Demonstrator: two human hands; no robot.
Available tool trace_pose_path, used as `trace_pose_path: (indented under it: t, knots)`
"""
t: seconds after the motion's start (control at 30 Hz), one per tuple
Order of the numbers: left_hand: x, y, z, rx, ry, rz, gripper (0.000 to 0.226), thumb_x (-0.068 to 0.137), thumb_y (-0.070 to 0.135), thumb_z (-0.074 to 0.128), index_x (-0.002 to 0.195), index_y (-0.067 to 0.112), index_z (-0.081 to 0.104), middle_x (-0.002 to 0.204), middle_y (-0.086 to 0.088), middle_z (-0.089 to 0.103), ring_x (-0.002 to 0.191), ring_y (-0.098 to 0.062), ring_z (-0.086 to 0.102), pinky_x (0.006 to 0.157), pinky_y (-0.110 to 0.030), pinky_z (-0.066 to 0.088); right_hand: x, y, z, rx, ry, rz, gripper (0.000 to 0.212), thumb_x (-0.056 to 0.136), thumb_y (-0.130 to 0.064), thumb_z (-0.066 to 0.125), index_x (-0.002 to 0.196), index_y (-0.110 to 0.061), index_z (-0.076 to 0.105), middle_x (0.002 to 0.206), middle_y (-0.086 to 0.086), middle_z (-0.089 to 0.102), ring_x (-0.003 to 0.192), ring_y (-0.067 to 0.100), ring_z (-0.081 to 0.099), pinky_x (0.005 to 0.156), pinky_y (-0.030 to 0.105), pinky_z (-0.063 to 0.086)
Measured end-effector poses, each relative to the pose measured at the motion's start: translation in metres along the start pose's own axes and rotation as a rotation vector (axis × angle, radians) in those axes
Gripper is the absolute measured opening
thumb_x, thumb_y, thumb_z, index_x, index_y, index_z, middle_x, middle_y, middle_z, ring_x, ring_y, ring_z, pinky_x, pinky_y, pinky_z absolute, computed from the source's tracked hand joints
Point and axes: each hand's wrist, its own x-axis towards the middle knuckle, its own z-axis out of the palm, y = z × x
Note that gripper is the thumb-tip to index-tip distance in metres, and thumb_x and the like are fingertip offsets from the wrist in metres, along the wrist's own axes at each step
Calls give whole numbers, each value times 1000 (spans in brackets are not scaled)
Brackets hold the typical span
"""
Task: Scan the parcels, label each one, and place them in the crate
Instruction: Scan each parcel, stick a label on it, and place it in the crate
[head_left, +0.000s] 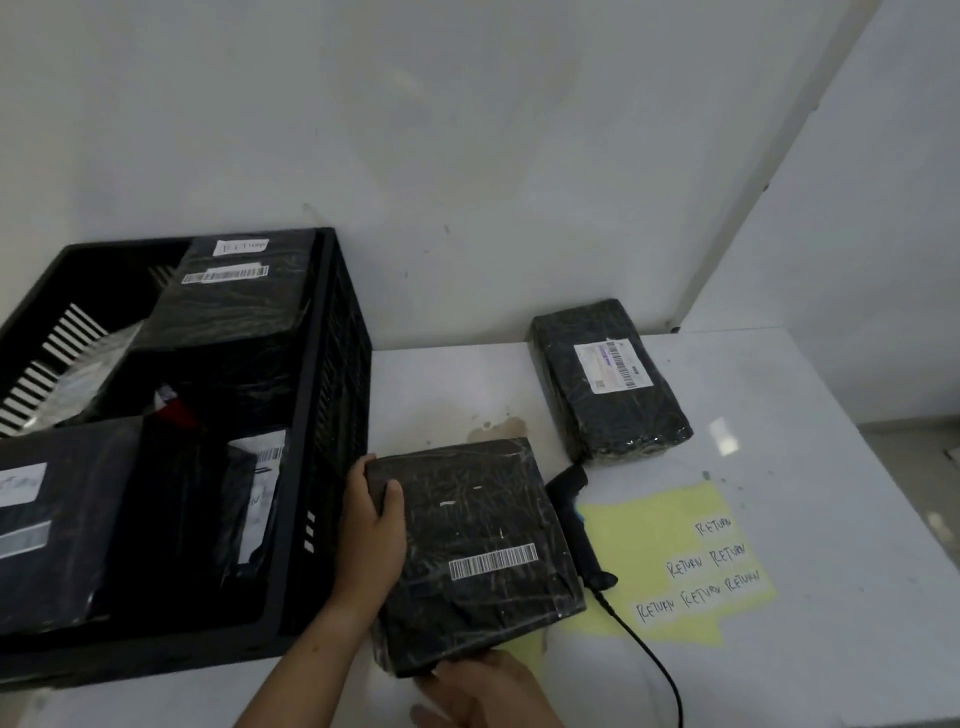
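standing on the desk's (831, 467) left side, the crate (332, 364) already holds several wrapped parcels (228, 312). just right of it, the parcel (467, 545): left hand (371, 540) curls round its left edge, thumb on top; right hand (483, 691) grips the near corner. barcode faces up, likely kept so for scanning. scanner (576, 525) lies beside it, partly on the yellow return-label sheet (665, 545). second parcel (608, 384) waits near the far edge.

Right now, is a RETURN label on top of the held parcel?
No, the held parcel shows a barcode strip on top, no handwritten label.
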Motion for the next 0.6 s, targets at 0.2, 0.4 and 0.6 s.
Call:
trace_pose_path:
  t: [0.2,0.4,0.6]
  knots:
    - [18,-18,8,16,31,-35,54,109,36,37,160,33,18,164,-4,28,144,-31,38,105,-38,39,18,-6,-18,-51,-82,68,22,88,6,67,109,2,71,104,13,76,105,33,69,82,47,58]
    - [28,-30,21,13,23,-98,58,111,31,35,163,27,11,166,1,25,145,-25,39,109,-33,36,22,-27,-42,-255,1,130,40,88,-6,72,124,-5,55,118,9,61,105,34,64,75,47,59]
    - [30,-42,21,-29,29,-108,62,109,38,39,163,33,10,169,2,21,153,-24,26,115,-36,29,13,-104,-114,-766,175,-150,12,94,0,54,103,0,62,94,12,75,79,25,72,67,36,58]
